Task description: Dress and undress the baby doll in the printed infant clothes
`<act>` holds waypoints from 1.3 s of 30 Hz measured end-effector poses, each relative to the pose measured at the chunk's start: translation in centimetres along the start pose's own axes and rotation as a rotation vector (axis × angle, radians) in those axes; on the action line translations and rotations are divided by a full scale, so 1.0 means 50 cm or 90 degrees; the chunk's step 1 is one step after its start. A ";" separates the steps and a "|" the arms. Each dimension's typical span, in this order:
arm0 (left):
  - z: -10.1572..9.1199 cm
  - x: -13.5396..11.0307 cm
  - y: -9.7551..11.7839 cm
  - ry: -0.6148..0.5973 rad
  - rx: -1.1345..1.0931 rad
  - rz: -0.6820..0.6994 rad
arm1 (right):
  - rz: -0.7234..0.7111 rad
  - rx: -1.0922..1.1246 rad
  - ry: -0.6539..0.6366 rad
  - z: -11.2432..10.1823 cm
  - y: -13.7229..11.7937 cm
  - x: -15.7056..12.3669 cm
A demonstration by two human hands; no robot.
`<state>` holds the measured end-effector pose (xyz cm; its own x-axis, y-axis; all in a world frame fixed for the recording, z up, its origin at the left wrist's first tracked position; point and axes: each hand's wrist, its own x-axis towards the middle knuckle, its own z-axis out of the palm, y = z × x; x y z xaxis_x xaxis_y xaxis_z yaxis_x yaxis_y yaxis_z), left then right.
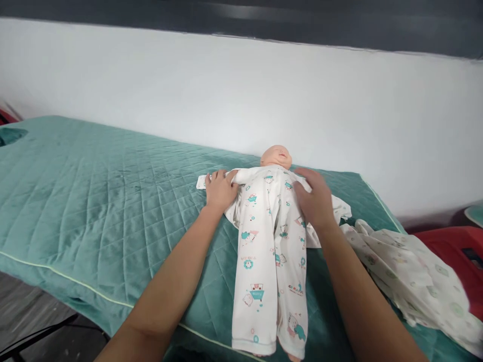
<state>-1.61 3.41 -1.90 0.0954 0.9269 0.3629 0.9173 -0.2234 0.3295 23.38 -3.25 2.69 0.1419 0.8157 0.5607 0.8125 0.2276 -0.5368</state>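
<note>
A baby doll (276, 157) lies with its bare head toward the wall. White printed pants (256, 251) cover its front from near the chin down to the table's front edge, and a bit of foot shows at one hem. A white top with a printed sleeve (202, 182) spreads out on both sides beneath. My left hand (221, 191) rests on the left sleeve, fingers spread over the cloth. Beside the doll's chest on the right is my right hand (315, 198), thumb and fingers apart; it partly hides the right sleeve (340, 207). Contact there is unclear.
A green quilted cover (113, 201) drapes the table. To the right lies a crumpled patterned cloth (411, 271), against a red plastic object (453, 251). A white wall (226, 95) stands behind. Dark floor (26, 306) shows at the lower left.
</note>
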 end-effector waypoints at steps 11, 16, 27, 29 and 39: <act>0.006 0.006 -0.001 -0.001 0.008 0.000 | -0.191 -0.360 -0.467 0.195 -0.218 0.130; 0.007 0.008 0.001 0.013 0.014 0.003 | -0.169 -0.374 -0.534 0.222 -0.205 0.158; -0.016 -0.004 -0.007 0.042 -0.079 -0.021 | -0.244 -0.432 -0.544 0.117 -0.206 0.177; -0.017 -0.005 -0.011 0.040 -0.093 -0.036 | -0.243 -0.458 -0.541 0.096 -0.206 0.182; -0.008 0.000 -0.022 -0.006 -0.099 -0.092 | -0.198 -0.446 -0.479 0.030 -0.173 0.192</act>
<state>-2.77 3.53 -1.89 -0.0288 0.9554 0.2938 0.8510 -0.1308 0.5086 16.87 3.43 11.75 -0.3172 0.9470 -0.0507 0.9301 0.3211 0.1783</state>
